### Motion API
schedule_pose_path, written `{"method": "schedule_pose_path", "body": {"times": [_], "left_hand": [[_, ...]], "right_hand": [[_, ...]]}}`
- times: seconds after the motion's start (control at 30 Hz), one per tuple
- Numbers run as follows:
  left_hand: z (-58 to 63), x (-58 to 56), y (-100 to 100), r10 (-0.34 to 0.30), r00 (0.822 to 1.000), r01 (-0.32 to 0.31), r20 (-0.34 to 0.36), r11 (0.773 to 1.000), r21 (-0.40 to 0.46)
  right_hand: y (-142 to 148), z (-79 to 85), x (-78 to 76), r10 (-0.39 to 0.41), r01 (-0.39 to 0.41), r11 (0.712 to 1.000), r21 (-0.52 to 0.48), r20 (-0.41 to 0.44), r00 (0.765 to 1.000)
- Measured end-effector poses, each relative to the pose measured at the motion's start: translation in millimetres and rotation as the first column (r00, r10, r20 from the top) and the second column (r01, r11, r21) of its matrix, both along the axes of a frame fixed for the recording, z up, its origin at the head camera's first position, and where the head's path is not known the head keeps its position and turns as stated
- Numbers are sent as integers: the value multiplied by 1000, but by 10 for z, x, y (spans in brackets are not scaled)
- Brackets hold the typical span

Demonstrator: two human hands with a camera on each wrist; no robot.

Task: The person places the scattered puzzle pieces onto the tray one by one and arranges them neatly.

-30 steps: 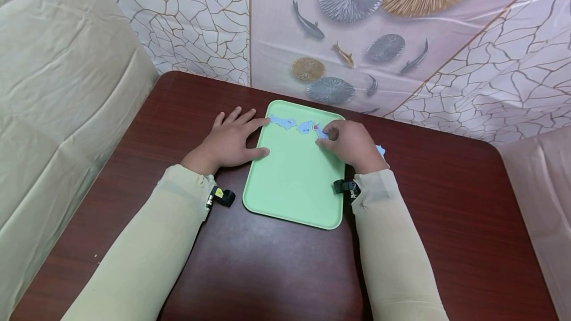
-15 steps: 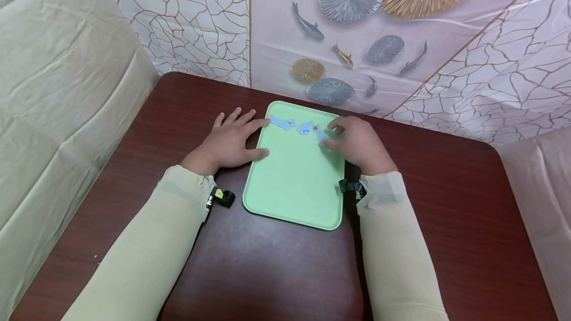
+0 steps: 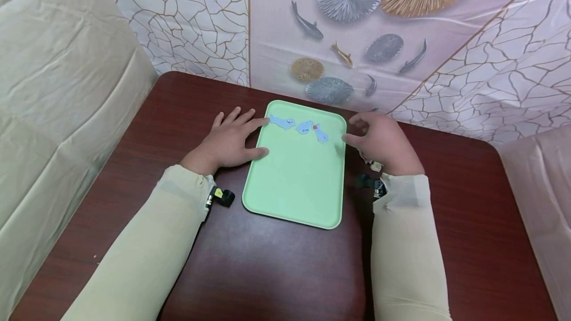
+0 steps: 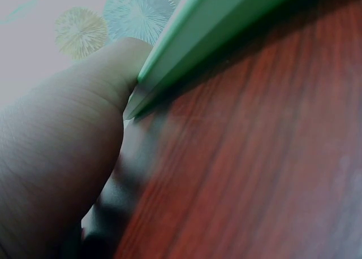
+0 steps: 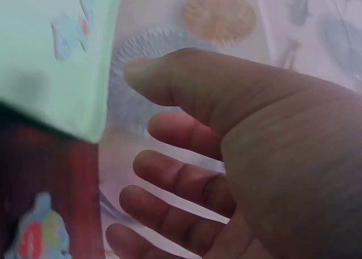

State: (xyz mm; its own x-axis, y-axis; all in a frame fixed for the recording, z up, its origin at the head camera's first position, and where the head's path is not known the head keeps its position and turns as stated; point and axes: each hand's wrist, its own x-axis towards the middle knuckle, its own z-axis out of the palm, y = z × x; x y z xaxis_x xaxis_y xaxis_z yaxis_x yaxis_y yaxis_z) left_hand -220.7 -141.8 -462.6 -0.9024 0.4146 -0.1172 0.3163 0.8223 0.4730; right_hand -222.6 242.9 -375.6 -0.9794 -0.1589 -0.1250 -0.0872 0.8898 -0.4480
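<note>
My left hand (image 3: pixel 227 140) lies spread on the table, index finger and thumb touching the left rim of a light green tray (image 3: pixel 294 177). Three flat blue cut-out pieces lie in a row near the tray's far end: a long one (image 3: pixel 282 123), a middle one (image 3: pixel 305 128) and a right one (image 3: pixel 321 135) beside a small red spot. My right hand (image 3: pixel 385 140) hovers at the tray's right edge, fingers loosely bent and apart, nothing between them. Beneath it, partly hidden, a colourful cut-out piece (image 5: pixel 39 233) with red and yellow patches lies on the table.
The tray stands on a dark red-brown wooden table (image 3: pixel 276 271). A patterned wall cloth (image 3: pixel 200 24) hangs behind the table's far edge, and pale fabric (image 3: pixel 67 88) stands along the left side. A small black camera (image 3: pixel 225 198) sits at my left wrist.
My right hand has let go of the right blue piece and moved right, off the tray to its edge. That piece stays on the tray. My left hand has not moved.
</note>
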Motion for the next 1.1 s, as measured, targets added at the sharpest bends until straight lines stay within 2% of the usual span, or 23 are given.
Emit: {"method": "schedule_pose_path", "body": {"times": [0.2,0.4,0.67,0.97,1.1], "left_hand": [[8,1,0,-1,1000,1,1,1000,6],[-10,0,-2,2,1000,-2,-8,1000,8],[-5,5,-11,1,1000,-1,-7,1000,9],[-9,1,-3,0,1000,0,-4,1000,14],[-8,0,2,4,1000,-4,-3,1000,13]], "right_hand": [[195,88,47,-47,46,999,6,53,997],[345,109,63,-42,39,999,37,98,994],[453,96,107,-51,43,998,38,274,960],[434,-24,77,-54,38,998,53,333,941],[430,-72,46,-60,36,996,78,326,944]]}}
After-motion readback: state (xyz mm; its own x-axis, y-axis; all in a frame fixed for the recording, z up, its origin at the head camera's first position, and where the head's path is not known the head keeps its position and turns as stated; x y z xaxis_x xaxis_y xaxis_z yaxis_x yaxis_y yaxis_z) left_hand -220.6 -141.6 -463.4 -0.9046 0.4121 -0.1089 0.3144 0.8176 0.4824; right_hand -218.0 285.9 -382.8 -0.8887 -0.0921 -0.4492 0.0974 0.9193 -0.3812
